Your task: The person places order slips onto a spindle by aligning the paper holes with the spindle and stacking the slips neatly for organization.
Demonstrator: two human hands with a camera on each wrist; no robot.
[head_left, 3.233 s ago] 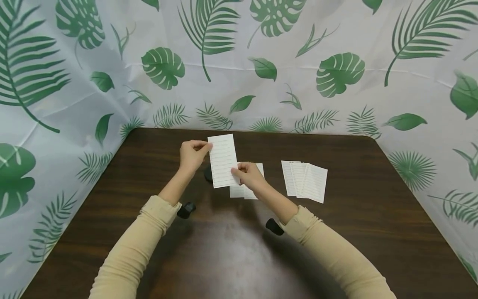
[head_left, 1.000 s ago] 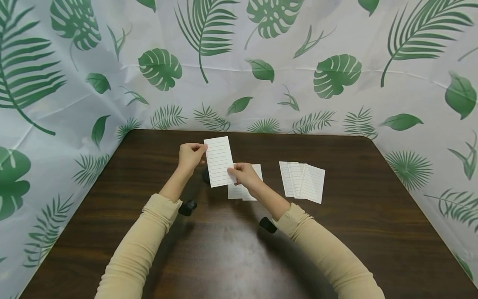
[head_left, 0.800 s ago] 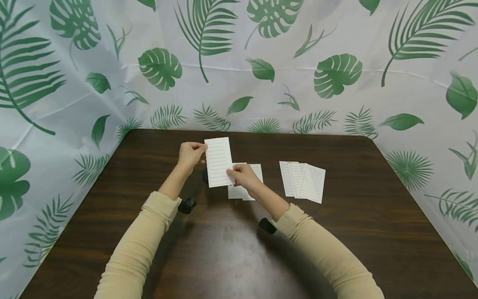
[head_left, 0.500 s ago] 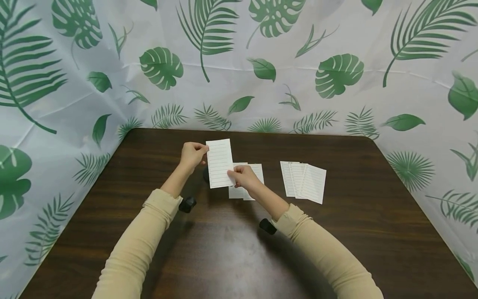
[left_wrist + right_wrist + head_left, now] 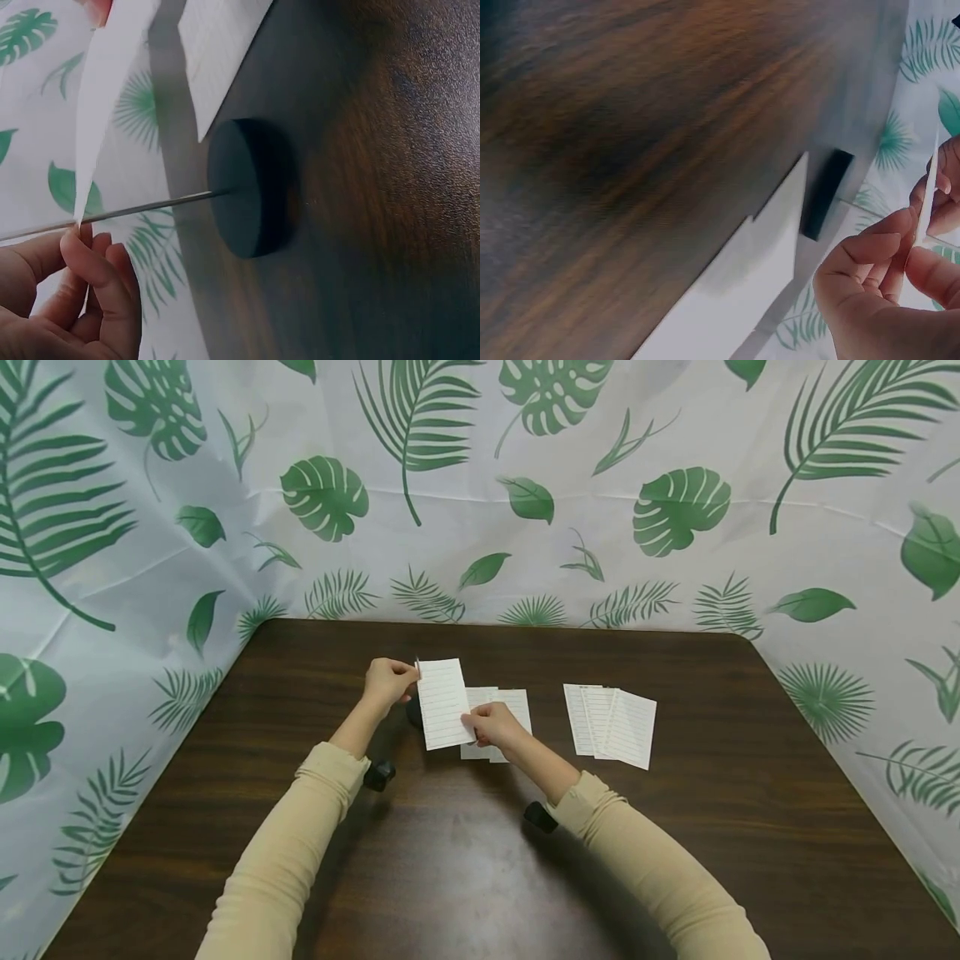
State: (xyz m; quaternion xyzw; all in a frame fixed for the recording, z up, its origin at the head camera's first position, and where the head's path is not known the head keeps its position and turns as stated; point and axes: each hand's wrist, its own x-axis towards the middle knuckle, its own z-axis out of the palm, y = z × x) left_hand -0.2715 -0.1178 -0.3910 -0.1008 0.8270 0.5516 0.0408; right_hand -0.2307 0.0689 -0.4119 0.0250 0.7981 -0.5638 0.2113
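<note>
My left hand [image 5: 386, 683] pinches the upper left corner of a white lined paper slip [image 5: 444, 706]. Its lower right edge is pinched between thumb and fingers of my right hand [image 5: 498, 727]. Behind the slip stands a paper spike with a round black base [image 5: 247, 187] and a thin metal rod [image 5: 150, 205]. The rod passes the slip right at my left fingertips, and its tip shows above the corner in the head view. The slip hangs well above the base, tilted. Most of the spike is hidden behind the slip in the head view.
Two more lined slips [image 5: 513, 703] lie on the dark wooden table [image 5: 465, 860] beneath my right hand. Further right, several overlapping slips [image 5: 630, 729] are fanned out. A leaf-print curtain [image 5: 450, 543] rises behind the table.
Both hands have lowered the slip slightly toward the table. The rod's tip now shows above its upper left corner, where it was hidden before. The slips on the table have not moved.
</note>
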